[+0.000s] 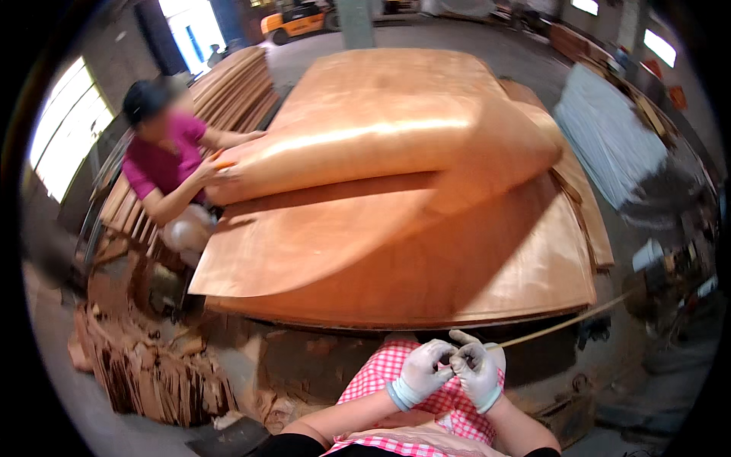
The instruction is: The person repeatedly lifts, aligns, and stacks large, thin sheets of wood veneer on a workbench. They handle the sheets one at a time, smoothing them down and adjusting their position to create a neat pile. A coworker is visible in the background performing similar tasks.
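Both of my hands wear whitish gloves with darkened fingertips and meet close together over my pink checked apron [381, 371]. My left hand [421, 372] is closed, thumb and fingers curled in a pinch. Fingers on my right hand [477, 373] are bent in against it, also closed. Whatever is between the fingertips is too small to make out. Just ahead lies a broad stack of reddish wood veneer sheets [525, 274]. Its top veneer sheet [358, 148] bulges up in a curled fold. A co-worker [164, 152] at the left has both hands at the fold's left end.
A pale thin strip [571, 326] slants from beside my right hand toward the right. Torn veneer scraps [156, 373] heap at the lower left. Stacked boards [232, 87] stand behind the co-worker. A white-covered pile [609, 129] is at right, an orange forklift [297, 23] far back.
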{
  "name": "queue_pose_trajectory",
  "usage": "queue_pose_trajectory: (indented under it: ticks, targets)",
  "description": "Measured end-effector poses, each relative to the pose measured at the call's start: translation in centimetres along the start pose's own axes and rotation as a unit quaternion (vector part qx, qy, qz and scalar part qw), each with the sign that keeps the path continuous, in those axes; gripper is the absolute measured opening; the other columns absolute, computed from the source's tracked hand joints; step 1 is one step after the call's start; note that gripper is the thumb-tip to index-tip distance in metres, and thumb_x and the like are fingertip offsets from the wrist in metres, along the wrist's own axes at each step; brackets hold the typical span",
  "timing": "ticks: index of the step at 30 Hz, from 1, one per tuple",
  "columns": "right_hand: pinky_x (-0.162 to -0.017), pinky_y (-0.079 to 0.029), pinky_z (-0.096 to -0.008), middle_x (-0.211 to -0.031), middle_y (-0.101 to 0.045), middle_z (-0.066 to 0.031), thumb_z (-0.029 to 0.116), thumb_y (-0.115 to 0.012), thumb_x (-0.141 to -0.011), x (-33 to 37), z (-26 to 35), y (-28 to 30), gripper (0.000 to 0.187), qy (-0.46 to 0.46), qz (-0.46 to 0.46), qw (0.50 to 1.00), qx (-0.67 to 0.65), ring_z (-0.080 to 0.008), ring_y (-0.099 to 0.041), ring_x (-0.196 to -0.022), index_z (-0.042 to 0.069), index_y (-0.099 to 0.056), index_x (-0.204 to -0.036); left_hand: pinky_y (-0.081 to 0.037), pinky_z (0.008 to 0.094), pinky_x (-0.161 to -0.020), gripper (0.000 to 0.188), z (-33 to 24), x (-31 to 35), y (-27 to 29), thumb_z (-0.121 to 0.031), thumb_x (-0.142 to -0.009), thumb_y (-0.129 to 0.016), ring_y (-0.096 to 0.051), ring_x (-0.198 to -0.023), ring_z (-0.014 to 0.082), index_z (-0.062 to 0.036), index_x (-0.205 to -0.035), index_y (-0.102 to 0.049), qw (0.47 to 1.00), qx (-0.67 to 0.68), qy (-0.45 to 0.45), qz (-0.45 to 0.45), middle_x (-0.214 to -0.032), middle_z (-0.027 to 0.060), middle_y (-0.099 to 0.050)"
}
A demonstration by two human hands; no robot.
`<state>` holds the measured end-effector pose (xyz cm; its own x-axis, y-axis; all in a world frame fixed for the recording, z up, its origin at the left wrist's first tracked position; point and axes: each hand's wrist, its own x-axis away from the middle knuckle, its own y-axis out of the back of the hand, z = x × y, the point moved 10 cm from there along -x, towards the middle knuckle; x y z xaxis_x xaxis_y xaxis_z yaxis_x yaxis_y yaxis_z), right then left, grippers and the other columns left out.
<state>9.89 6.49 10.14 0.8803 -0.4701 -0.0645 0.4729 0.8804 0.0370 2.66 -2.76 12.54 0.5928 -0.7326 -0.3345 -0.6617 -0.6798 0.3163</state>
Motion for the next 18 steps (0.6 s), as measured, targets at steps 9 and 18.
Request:
queue_pose_trajectory:
  ticks: [9,18]
  targets:
    - [-0.099,-0.044,-0.033,-0.13,-0.053,-0.0171,0.02,-0.068,-0.089,-0.6,1.9,-10.7,0.047,-0.052,0.039,0.992,-0.109,-0.0223,-0.054,-0.115,-0.001,-0.048,-0.127,-0.049,0.0267,-0.071,0.004,7.1,5.8,6.5,-0.002,-0.083,-0.067,-0.06,-0.077,0.0118,-0.0007,-0.086,-0.066,0.942,0.28,0.141,-0.119,-0.083,0.0058,-0.065]
    - [-0.077,-0.052,-0.031,-0.089,-0.067,-0.0112,0.011,-0.065,-0.088,-7.1,-3.9,2.5,0.014,-0.118,0.1,0.919,0.362,-0.0173,-0.064,-0.082,-0.001,-0.065,-0.096,-0.049,0.0282,-0.063,0.007,22.3,16.9,39.3,0.003,-0.073,-0.068,-0.058,-0.067,0.0109,-0.004,-0.074,-0.066,0.79,0.003,0.245,-0.561,-0.071,0.0013,-0.064]
